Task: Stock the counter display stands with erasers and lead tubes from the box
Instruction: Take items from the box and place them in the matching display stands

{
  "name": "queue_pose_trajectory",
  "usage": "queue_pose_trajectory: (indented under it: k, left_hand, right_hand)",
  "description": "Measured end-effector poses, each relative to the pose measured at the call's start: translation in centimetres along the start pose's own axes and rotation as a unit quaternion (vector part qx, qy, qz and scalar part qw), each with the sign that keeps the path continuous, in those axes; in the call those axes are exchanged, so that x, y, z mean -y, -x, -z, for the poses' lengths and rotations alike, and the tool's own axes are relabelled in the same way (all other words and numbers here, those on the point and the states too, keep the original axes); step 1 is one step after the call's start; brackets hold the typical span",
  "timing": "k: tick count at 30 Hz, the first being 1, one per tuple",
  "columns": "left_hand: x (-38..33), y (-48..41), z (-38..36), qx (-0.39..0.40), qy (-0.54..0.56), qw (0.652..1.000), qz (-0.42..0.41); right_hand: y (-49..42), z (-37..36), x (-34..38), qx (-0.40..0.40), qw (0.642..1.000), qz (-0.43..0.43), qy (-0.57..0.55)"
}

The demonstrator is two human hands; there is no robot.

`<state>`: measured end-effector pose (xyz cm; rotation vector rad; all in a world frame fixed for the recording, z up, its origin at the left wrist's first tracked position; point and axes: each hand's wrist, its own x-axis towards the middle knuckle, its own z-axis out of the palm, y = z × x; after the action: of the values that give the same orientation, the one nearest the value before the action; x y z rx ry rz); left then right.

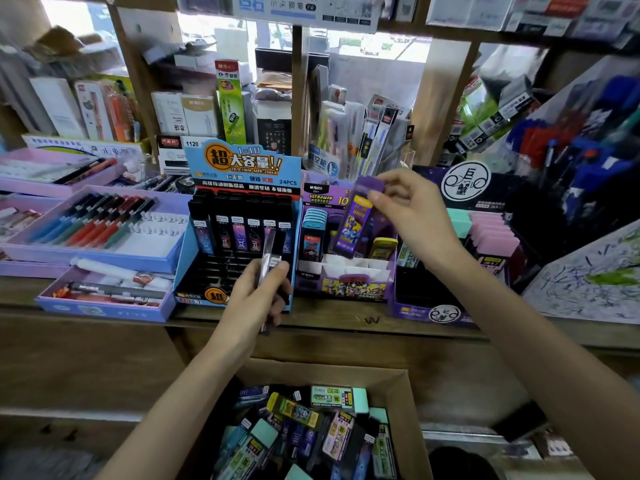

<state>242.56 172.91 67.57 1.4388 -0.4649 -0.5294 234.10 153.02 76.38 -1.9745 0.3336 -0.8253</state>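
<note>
My right hand [412, 216] pinches the top of a purple lead tube [356, 220] and holds it upright over the purple Ultraman display stand [346, 282]. My left hand [252, 299] grips a dark lead tube [268, 261] in front of the blue display stand [242, 168], whose back row holds several black tubes. A cardboard box [408, 403] below the counter is full of erasers and lead tubes. A third purple stand [433, 310] at the right holds pink and mint erasers [491, 233].
Purple pen trays [104, 258] with several pens lie on the counter at the left. Shelves of packaged stationery [346, 133] rise behind the stands. A scribbled test pad [588, 278] slants at the right. The wooden counter edge [346, 323] runs between stands and box.
</note>
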Motion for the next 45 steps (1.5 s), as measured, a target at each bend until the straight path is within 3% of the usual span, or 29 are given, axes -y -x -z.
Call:
queue_pose_trajectory:
  k: [7, 16, 25, 33, 41, 45]
  left_hand:
    - [-0.3, 0.4, 0.2, 0.055, 0.115, 0.991, 0.033]
    - [-0.6, 1.0, 0.0, 0.064, 0.025, 0.998, -0.005]
    - [0.2, 0.8, 0.4, 0.069, 0.015, 0.997, -0.011]
    - [0.6, 0.6, 0.4, 0.061, 0.018, 0.998, -0.009]
    - [0.3, 1.0, 0.2, 0.078, 0.015, 0.997, -0.017]
    - [0.1, 1.2, 0.2, 0.092, 0.04, 0.995, -0.017]
  right_hand:
    - [-1.5, -1.2, -1.4, -0.014, 0.996, 0.031, 0.084]
    - [-2.1, -2.5, -2.8, 0.005, 0.977, 0.058, 0.206]
    - [-2.3, -2.6, -2.4, -0.01, 0.989, 0.024, 0.148]
    - [-1.1, -2.9, -3.6, 0.025, 0.974, 0.073, 0.213]
    - [-1.3, -4.0, -5.0, 0.02, 0.928, 0.141, 0.344]
    - [-1.0, -3.9, -5.4, 0.026, 0.88, 0.176, 0.442]
